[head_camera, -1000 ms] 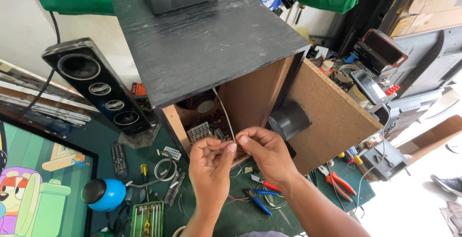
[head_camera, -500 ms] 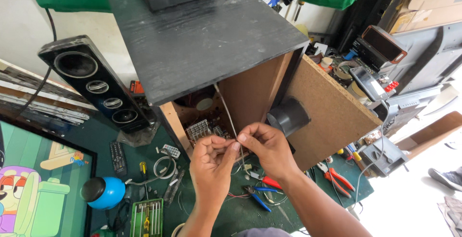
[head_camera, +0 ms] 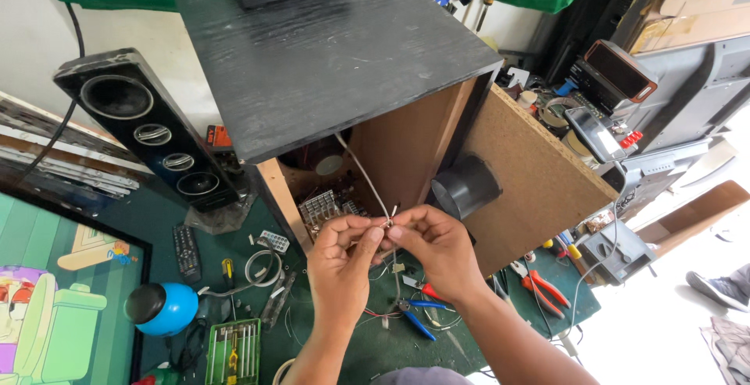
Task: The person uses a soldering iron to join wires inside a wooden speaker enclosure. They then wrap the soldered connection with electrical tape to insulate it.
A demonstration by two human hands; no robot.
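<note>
a thin pale wire (head_camera: 366, 180) was pinched between the fingertips of both hands just in front of the open speaker cabinet (head_camera: 344, 64). the left hand (head_camera: 341, 260) was closed narrowly, thumb and forefinger pressed on the wire's end, and the right hand (head_camera: 437, 244) met it from the other side, its fingers likewise shut on the same bare tip, so that the two hands touched. the wire was seen running up and back from the fingers into the cabinet's dark interior, where a metal heat sink (head_camera: 320, 209) was visible near the lower edge. a black port tube (head_camera: 466, 187) was mounted on the chipboard panel (head_camera: 531, 174) hanging open to the right. on the green bench (head_camera: 367, 346) below the hands, blue-handled pliers (head_camera: 414, 318) and red-handled cutters (head_camera: 543, 283) were laid. a tall black speaker (head_camera: 152, 131) was propped to the left, with a blue round object (head_camera: 160, 308) and a green case of small tools (head_camera: 233, 350) near it.
</note>
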